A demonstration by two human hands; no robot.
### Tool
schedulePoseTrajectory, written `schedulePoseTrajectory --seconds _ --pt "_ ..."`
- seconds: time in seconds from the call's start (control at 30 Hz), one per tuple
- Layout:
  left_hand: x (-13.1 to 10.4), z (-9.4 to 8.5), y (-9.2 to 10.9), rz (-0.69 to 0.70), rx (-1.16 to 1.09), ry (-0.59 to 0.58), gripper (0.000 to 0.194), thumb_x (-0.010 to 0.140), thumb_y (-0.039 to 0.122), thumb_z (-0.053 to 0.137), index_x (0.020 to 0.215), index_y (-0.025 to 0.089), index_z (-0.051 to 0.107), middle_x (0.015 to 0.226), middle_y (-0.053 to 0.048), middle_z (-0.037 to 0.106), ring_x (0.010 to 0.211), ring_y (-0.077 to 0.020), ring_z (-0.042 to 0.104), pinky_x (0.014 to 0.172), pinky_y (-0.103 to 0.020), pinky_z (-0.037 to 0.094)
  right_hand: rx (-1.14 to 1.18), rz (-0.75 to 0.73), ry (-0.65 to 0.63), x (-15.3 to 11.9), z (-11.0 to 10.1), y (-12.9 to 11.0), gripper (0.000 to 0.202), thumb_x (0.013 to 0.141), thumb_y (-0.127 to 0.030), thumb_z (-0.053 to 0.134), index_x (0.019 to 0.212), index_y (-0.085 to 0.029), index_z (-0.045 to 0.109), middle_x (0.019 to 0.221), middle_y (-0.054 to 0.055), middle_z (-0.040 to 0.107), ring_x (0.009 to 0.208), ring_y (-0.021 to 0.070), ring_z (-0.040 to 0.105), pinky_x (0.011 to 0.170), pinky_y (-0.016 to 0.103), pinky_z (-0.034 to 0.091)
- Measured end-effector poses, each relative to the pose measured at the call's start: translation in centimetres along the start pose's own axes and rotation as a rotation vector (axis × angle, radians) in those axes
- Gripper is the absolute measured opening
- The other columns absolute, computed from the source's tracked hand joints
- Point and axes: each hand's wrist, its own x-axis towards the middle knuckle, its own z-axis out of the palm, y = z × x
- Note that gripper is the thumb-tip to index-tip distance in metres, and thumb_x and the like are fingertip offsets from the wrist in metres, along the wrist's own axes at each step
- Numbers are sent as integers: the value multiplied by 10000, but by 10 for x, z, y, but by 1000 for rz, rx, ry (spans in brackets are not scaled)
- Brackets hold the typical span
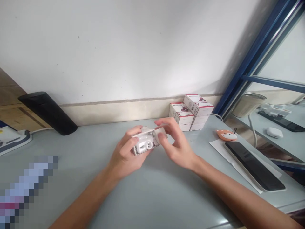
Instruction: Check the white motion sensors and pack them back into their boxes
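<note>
My left hand (127,156) is wrapped round a small white cardboard box (135,150), held tilted above the table with its open side toward me. Inside lie glossy white plastic parts (143,143), one with a round ring-like end; their exact kind I cannot make out. My right hand (177,143) pinches the box's end flap (162,131) between thumb and fingers, at the right end of the box. Behind my right hand several white and red printed boxes (201,110) are stacked against the wall.
The grey-green table (143,197) runs up to the wall. At left stands a black slanted object (49,113) beside a white and grey device (15,140). On the right are an orange animal-shaped case (227,135), white paper (234,162) and a dark-screened device (254,166). A blue-framed glass pane (269,83) borders that side.
</note>
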Motion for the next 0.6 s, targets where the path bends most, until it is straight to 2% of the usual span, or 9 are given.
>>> schedulePoseTrajectory --seconds 0.07,0.17,0.27,0.33,0.4,0.5,0.53,0.6 --pt "-2 0 0 -29 19 12 701 757 104 885 1250 284 421 1264 -94 675 1073 -280 789 763 -374 703 -150 -124 -5 0 -2 3 278 1022 -144 487 1218 -294 615 1232 85 565 1131 215 617 962 407 560" --pt "-3 0 -1 -54 63 -1 656 785 120 866 1255 274 435 1303 -113 692 1054 -268 791 754 -359 698 -335 -222 -124 -1 -4 2 347 1011 -99 462 1183 -294 691 1332 105 530 1082 207 636 883 378 572" --pt "1 -4 -2 16 125 -58 486 837 97 800 1167 261 482 1266 -102 704 1073 -267 781 802 -368 691 -415 -205 -178 -3 -3 -3 242 1022 -223 574 1214 -290 705 1367 111 558 1040 222 656 932 427 573" --pt "4 -7 -4 60 162 -101 396 861 63 746 1101 255 496 1224 -91 705 1063 -257 776 795 -357 680 -370 -139 -155 -3 -2 -5 206 1000 -308 662 1201 -271 690 1377 121 573 1094 241 660 987 445 569" --pt "7 -9 -5 76 179 -127 351 875 43 716 1050 251 493 1209 -88 702 1043 -242 772 785 -349 670 -308 -85 -139 -3 -1 -6 180 974 -323 714 1137 -260 671 1403 125 576 1181 257 648 1014 439 565" --pt "8 -9 -4 35 175 -118 322 888 87 738 986 247 477 1203 -92 713 1009 -230 770 743 -336 656 -224 -124 -101 1 -5 -4 122 980 -307 710 1055 -258 627 1319 104 652 1203 253 650 1021 425 553" --pt "8 -9 -4 1 172 -100 321 889 118 755 975 247 474 1198 -95 721 998 -230 771 723 -333 650 -213 -153 -46 4 -8 -3 106 994 -306 690 1055 -261 616 1246 93 688 1159 242 667 1004 414 553" --pt "7 -9 -3 -91 170 -73 323 886 173 781 961 248 476 1194 -100 735 963 -228 772 674 -328 632 -268 -176 141 11 -18 1 96 1020 -319 651 1088 -265 610 1120 73 729 1046 228 690 952 395 551"
